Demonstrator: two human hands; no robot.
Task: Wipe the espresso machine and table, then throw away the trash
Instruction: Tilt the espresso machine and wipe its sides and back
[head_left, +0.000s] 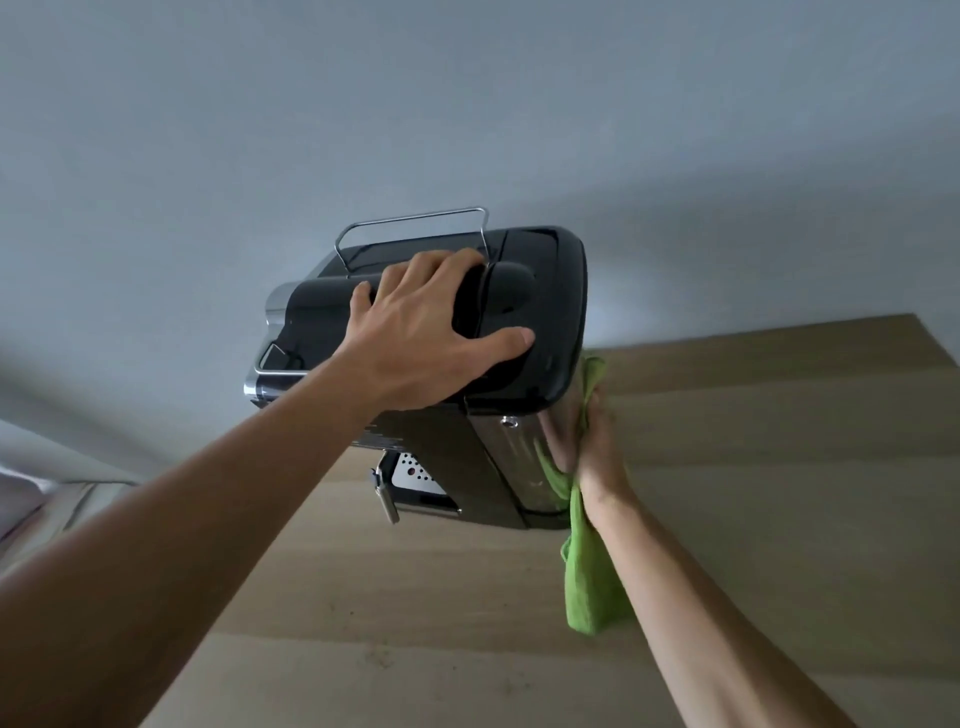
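A black and steel espresso machine (540, 291) stands on a light wooden table (753, 467) against a grey wall. My left hand (431, 332) lies flat on the machine's black top, fingers spread, pressing on it. My right hand (597, 447) holds a green cloth (589, 582) against the machine's shiny right side; the cloth hangs down below my wrist. The drip tray (415, 475) shows at the machine's lower front.
The table's far right corner (914, 319) meets the wall. A pale surface (62, 499) lies off the table's left edge, blurred. Small dark specks (379, 660) dot the wood near the front.
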